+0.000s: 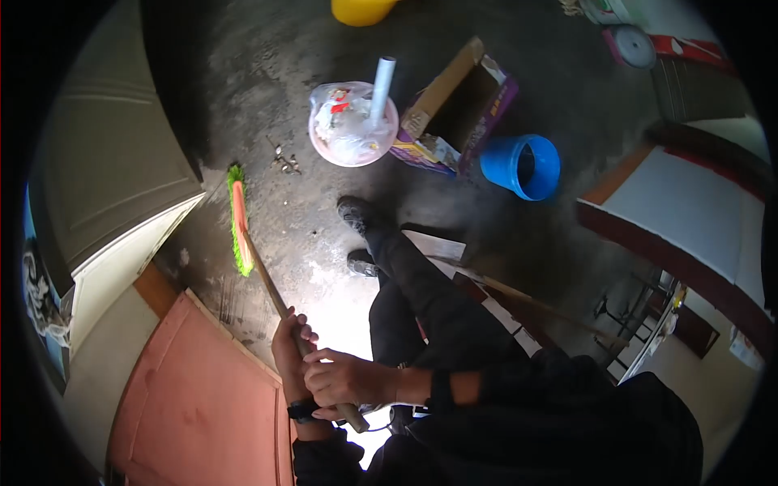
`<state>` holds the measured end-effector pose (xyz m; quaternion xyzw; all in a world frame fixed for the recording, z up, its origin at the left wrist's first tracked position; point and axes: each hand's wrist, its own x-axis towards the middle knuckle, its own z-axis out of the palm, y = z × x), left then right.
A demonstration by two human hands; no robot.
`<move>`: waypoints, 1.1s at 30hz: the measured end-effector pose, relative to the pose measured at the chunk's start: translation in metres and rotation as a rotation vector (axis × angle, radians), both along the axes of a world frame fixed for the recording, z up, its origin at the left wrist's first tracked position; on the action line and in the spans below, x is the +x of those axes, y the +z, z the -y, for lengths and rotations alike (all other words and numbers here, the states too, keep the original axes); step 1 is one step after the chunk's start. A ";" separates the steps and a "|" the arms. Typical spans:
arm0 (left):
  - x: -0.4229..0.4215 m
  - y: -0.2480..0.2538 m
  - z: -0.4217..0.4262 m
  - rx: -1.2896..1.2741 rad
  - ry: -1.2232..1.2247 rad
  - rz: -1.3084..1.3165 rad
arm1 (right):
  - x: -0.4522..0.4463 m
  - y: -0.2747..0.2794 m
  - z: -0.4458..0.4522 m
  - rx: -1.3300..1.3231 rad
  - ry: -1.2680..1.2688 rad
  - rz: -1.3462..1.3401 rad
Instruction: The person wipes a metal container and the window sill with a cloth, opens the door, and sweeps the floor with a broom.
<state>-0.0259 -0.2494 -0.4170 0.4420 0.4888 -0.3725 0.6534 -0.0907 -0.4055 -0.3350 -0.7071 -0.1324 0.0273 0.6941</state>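
A broom (274,292) with a wooden stick, an orange head and green bristles slants across the left of the head view. Its bristles rest on the grey floor beside the cabinet's corner. My left hand (290,347), with a dark band on the wrist, is closed around the stick. Just behind it, nearer the stick's end, my right hand (348,381) also wraps the stick. A small heap of debris (284,158) lies on the floor to the right of the broom head.
Ahead stand a pink bin (354,154) with a plastic liner and a pale tube, an open cardboard box (490,117) and a blue bucket (498,166). A grey-green cabinet (121,162) and a salmon-coloured panel (203,397) flank the left. A white-topped table (681,202) is at right.
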 end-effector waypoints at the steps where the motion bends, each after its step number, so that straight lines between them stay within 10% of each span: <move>1: 0.000 -0.007 -0.002 0.011 -0.018 -0.002 | -0.006 -0.003 -0.001 -0.011 0.004 -0.012; 6: -0.002 -0.030 -0.004 0.039 -0.117 -0.077 | -0.023 -0.010 0.039 -0.231 -0.126 -0.144; 8: 0.004 -0.011 0.004 -0.046 -0.169 -0.075 | -0.043 -0.013 0.107 -0.308 -0.024 -0.575; 11: 0.008 -0.029 -0.011 -0.011 -0.072 -0.008 | -0.106 0.018 0.233 -0.199 -0.502 -0.967; 16: 0.005 -0.049 -0.061 -0.065 -0.083 0.057 | -0.328 0.015 0.373 -1.063 -0.671 -1.116; 20: -0.003 -0.053 -0.075 -0.053 -0.154 0.059 | -0.392 0.016 0.367 -1.081 -0.552 -1.470; 33: -0.037 -0.061 -0.056 0.248 -0.286 0.032 | -0.549 -0.167 0.329 -1.090 -0.429 -1.437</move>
